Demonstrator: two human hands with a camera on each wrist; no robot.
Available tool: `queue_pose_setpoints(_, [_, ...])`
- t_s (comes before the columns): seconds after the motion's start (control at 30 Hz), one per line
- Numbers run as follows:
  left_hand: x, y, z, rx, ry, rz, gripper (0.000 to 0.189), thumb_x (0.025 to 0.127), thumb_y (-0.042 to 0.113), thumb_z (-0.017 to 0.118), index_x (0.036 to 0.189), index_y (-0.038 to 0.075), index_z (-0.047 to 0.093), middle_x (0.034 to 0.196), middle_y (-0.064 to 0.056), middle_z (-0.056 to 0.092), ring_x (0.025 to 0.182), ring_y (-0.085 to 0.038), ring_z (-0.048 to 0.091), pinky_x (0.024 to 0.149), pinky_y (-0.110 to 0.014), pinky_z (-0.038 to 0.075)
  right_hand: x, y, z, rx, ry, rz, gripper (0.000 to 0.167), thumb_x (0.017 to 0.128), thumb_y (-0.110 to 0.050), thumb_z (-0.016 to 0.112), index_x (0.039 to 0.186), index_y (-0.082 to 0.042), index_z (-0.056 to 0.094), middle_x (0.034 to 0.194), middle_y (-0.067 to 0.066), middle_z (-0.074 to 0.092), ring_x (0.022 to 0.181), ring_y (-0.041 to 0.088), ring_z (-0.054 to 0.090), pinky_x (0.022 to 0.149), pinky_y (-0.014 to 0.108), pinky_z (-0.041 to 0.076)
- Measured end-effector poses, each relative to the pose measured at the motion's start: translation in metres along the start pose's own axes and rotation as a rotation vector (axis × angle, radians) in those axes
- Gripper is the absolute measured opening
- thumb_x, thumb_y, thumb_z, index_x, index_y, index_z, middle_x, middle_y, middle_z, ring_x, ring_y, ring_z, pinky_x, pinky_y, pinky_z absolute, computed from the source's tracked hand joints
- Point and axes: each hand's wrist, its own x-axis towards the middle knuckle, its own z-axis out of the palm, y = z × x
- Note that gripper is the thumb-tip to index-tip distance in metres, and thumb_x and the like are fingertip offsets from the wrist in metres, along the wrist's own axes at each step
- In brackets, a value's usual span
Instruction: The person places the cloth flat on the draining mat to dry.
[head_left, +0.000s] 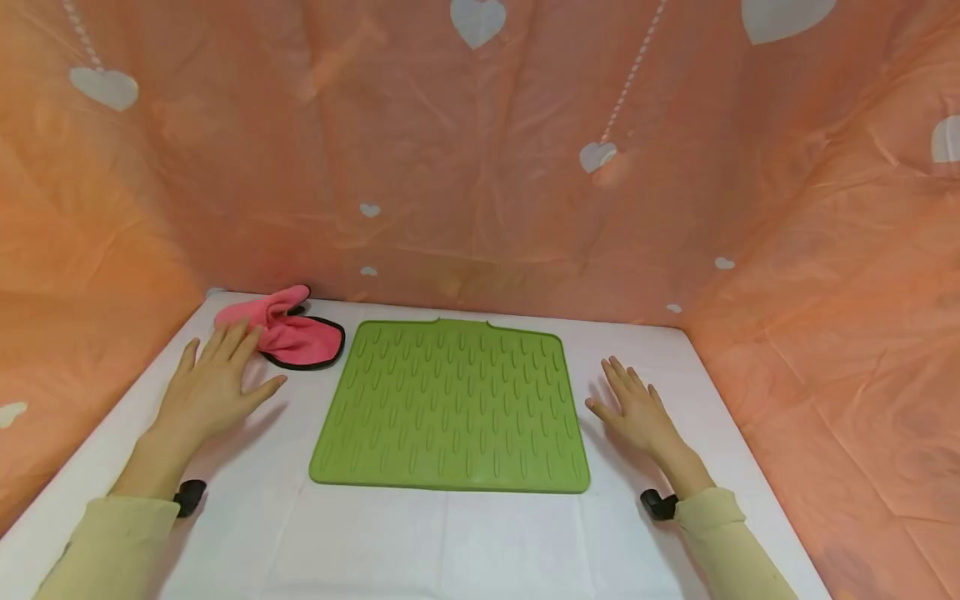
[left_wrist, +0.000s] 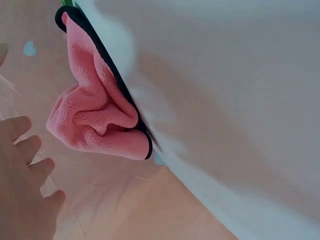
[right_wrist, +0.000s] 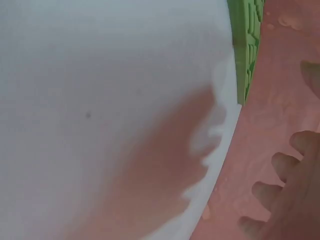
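A crumpled pink cloth with a black border lies at the back left of the white table. My left hand is spread just in front of it, its fingertips overlapping the cloth in the head view. In the left wrist view, a gap shows between those fingers and the pink cloth. A green mat with raised oval ridges lies flat in the middle. To its right, my right hand hovers palm down with fingers spread, holding nothing. Its shadow falls on the tabletop in the right wrist view, near the green mat.
An orange curtain with pale hearts encloses the back and both sides of the white table. Black straps with small devices sit at both wrists, below the cuffs of light sleeves.
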Motion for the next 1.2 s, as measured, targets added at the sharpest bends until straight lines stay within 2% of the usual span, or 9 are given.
queue_pose_setpoints(0.3, [0.023, -0.011, 0.004, 0.026, -0.009, 0.042, 0.092, 0.098, 0.052, 0.064, 0.161, -0.003, 0.028, 0.166, -0.029, 0.024, 0.151, -0.051, 0.018, 0.12, -0.071, 0.004, 0.001, -0.006, 0.014, 0.052, -0.059, -0.111, 0.082, 0.103, -0.044, 0.061, 0.162, 0.002, 0.026, 0.169, 0.023, 0.022, 0.153, 0.052, 0.019, 0.119, 0.072, 0.012])
queue_pose_setpoints(0.47, [0.04, -0.016, 0.003, 0.033, -0.057, 0.051, 0.093, 0.097, 0.051, 0.066, 0.16, -0.005, 0.028, 0.167, -0.03, 0.019, 0.15, -0.053, 0.019, 0.118, -0.073, 0.006, 0.002, -0.012, 0.016, 0.009, -0.133, -0.15, 0.082, 0.103, -0.045, 0.061, 0.163, -0.001, 0.026, 0.17, 0.019, 0.021, 0.155, 0.048, 0.018, 0.121, 0.069, 0.013])
queue_pose_setpoints(0.7, [0.061, -0.025, 0.003, 0.034, -0.107, 0.073, 0.092, 0.099, 0.053, 0.062, 0.16, -0.006, 0.027, 0.167, -0.032, 0.015, 0.148, -0.056, 0.02, 0.116, -0.075, 0.009, 0.007, -0.017, 0.016, -0.065, -0.196, -0.194, 0.081, 0.103, -0.047, 0.061, 0.163, -0.002, 0.029, 0.17, 0.016, 0.023, 0.155, 0.046, 0.021, 0.121, 0.069, 0.016])
queue_pose_setpoints(0.97, [0.073, -0.028, 0.013, 0.021, -0.087, 0.166, 0.087, 0.093, 0.047, 0.072, 0.157, -0.002, 0.038, 0.163, -0.03, 0.029, 0.147, -0.052, 0.029, 0.114, -0.071, 0.023, 0.008, -0.016, 0.021, -0.107, -0.257, -0.211, 0.08, 0.103, -0.05, 0.059, 0.163, -0.005, 0.03, 0.17, 0.017, 0.024, 0.154, 0.046, 0.022, 0.121, 0.069, 0.017])
queue_pose_setpoints(1.2, [0.08, -0.024, 0.023, 0.007, -0.113, 0.222, 0.086, 0.094, 0.046, 0.073, 0.157, -0.002, 0.04, 0.161, -0.031, 0.033, 0.147, -0.053, 0.027, 0.117, -0.07, 0.021, 0.009, -0.015, 0.023, -0.143, -0.254, -0.21, 0.079, 0.103, -0.049, 0.059, 0.163, -0.005, 0.032, 0.17, 0.017, 0.025, 0.154, 0.046, 0.024, 0.12, 0.069, 0.018])
